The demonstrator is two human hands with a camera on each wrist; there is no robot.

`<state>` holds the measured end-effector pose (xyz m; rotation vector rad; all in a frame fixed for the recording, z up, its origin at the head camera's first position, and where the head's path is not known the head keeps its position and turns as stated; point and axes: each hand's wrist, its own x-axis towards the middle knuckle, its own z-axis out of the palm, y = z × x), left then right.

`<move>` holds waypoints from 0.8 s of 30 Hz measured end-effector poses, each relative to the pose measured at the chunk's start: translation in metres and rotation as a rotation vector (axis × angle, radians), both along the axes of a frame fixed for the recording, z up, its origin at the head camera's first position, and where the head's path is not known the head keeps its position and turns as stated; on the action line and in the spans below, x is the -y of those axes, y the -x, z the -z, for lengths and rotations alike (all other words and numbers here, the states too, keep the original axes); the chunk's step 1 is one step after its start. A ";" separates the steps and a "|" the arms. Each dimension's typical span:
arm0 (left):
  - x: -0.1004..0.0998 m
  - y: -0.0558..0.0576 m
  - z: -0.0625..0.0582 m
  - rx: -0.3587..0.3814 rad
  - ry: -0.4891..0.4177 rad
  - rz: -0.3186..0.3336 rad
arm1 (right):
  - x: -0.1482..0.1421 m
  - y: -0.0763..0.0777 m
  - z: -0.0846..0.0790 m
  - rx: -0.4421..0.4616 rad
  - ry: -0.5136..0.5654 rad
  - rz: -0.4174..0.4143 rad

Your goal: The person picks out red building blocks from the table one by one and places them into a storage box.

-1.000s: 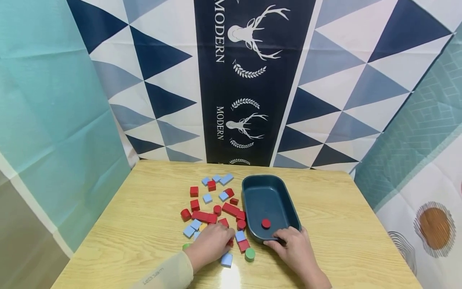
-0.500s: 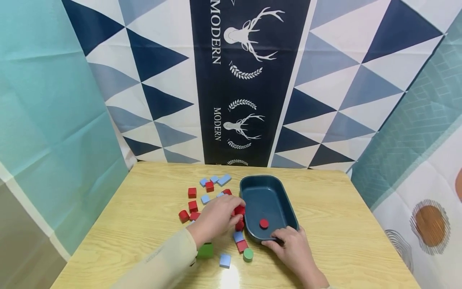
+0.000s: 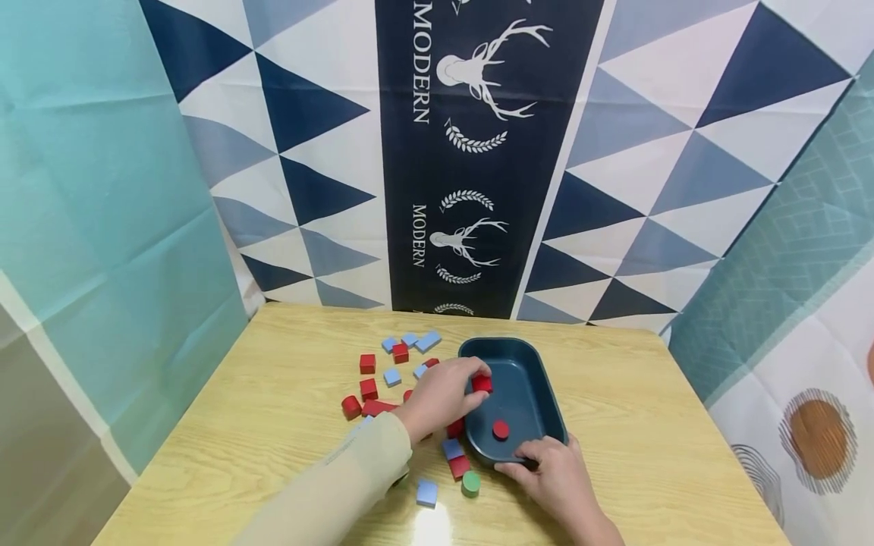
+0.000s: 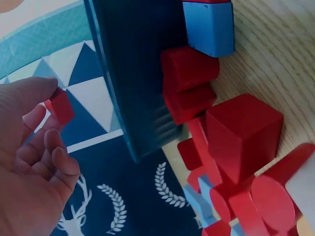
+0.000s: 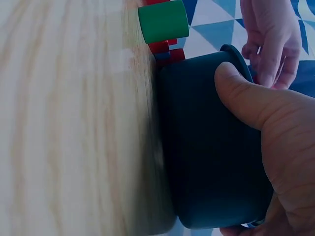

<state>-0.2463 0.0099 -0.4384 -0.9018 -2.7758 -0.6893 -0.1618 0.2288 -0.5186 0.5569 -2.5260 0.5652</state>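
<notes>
My left hand [image 3: 442, 394] pinches a small red block [image 3: 482, 383] between thumb and fingertips, over the left half of the dark blue tray [image 3: 522, 390]. In the left wrist view that red block [image 4: 61, 106] shows at the fingertips, with the other fingers loosely curled. Inside the tray lies a round red block [image 3: 501, 430]. My right hand [image 3: 561, 478] grips the tray's near right rim, and in the right wrist view its thumb [image 5: 241, 93] lies over the outer wall. The left hand and sleeve hide part of the scattered blocks.
Red and light blue blocks lie left of the tray, among them a red cylinder [image 3: 351, 407] and a blue block [image 3: 392, 377]. A green cylinder [image 3: 470, 484] and a blue block [image 3: 426, 493] lie nearer. Patterned cloth [image 3: 328, 189] hangs behind the wooden table [image 3: 614, 379].
My left hand has moved from among the blocks, rightward and away from me, to over the tray, bringing a red block. My right hand has kept its hold on the rim.
</notes>
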 end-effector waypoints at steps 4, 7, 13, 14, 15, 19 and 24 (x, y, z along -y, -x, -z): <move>-0.010 0.010 0.008 0.034 0.008 -0.025 | 0.000 -0.001 -0.001 0.027 0.002 0.000; -0.019 0.016 0.017 0.052 0.021 -0.019 | 0.000 -0.001 -0.001 0.036 0.002 -0.005; -0.035 0.027 0.037 0.049 0.097 -0.034 | 0.001 -0.001 -0.002 0.038 0.001 -0.008; -0.037 0.029 0.040 0.029 0.126 -0.042 | 0.001 -0.001 -0.002 0.038 -0.001 -0.008; -0.039 0.030 0.042 -0.005 0.165 -0.045 | 0.000 -0.001 -0.001 0.040 -0.003 -0.007; -0.048 0.033 0.051 -0.116 0.306 -0.045 | 0.000 0.000 -0.001 0.046 -0.004 -0.007; -0.054 0.032 0.058 -0.094 0.338 -0.057 | -0.002 0.001 0.000 0.057 0.013 -0.013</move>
